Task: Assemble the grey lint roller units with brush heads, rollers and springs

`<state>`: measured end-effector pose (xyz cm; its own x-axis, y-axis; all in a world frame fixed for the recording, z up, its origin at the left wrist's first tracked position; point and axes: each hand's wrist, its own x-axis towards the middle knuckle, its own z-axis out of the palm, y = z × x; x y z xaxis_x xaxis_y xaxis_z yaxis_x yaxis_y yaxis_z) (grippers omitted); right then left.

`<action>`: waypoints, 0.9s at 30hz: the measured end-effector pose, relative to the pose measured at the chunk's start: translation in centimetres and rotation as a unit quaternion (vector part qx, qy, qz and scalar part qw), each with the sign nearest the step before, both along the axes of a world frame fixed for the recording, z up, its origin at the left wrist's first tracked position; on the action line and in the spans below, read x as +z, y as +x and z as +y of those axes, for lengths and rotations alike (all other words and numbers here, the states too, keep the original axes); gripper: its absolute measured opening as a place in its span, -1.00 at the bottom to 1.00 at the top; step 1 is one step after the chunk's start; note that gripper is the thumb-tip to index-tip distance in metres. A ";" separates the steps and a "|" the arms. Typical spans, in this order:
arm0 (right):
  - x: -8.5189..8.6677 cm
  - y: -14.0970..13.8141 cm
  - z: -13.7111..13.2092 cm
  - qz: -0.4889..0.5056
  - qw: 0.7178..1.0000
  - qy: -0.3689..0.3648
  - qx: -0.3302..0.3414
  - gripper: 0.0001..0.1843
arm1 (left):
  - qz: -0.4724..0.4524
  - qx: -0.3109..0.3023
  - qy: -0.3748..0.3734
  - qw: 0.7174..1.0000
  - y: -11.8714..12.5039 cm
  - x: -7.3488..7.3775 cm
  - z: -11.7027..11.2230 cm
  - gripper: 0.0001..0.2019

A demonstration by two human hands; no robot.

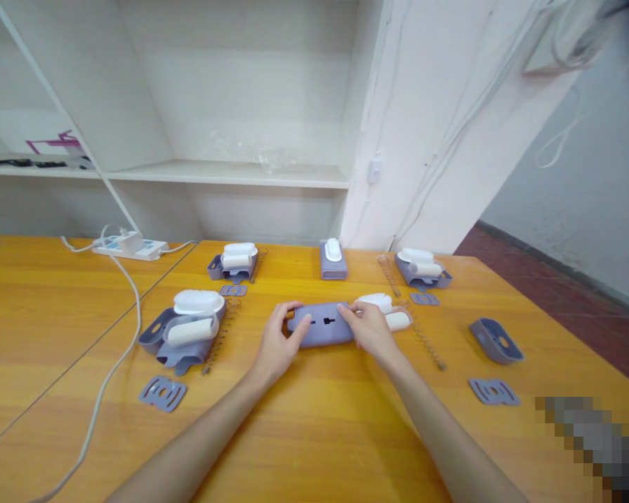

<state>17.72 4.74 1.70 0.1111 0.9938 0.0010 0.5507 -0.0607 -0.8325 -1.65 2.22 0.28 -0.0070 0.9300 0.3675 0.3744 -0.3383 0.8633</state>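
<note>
A purple-grey plastic housing (322, 334) with small dark slots in its face lies sideways between my hands, just over the table. My left hand (282, 337) grips its left end, thumb on the face and fingers behind. At the other end, my right hand (367, 327) holds it with the thumb near the top edge. Behind the right hand are a white oval part (376, 301) and a white roller-like part (398, 321), both partly hidden. A coil spring (424, 340) stretches out beside them. Farther right lie a purple-grey oval cup (496, 341) and a slotted flat plate (494, 392).
Similar part sets sit at the left (193, 328), back left (235, 262) and back right (423, 267). One white-topped purple unit (334, 260) stands at the back. A power strip (131, 246) and its cable (131, 335) occupy the left side of the wooden table (314, 433).
</note>
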 end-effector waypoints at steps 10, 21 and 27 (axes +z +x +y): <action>0.7 0.6 -2.5 -0.090 0.987 0.127 -0.042 -0.65 | 0.323 0.002 0.124 0.938 0.8 0.0 -1.3 -0.67; -1.2 6.4 -3.1 -0.371 0.879 0.291 -0.077 -0.70 | 0.360 0.004 0.120 0.925 1.1 0.2 -1.7 -0.67; -2.0 6.3 -2.8 -0.447 0.854 0.246 -0.104 -0.62 | 0.362 0.010 0.130 0.923 1.1 0.1 -1.6 -0.65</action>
<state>24.01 1.97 -0.29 0.0222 0.8078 0.5891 0.9992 0.0010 -0.0390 -0.51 0.62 0.42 0.3117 0.8124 0.4928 0.8304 -0.4850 0.2743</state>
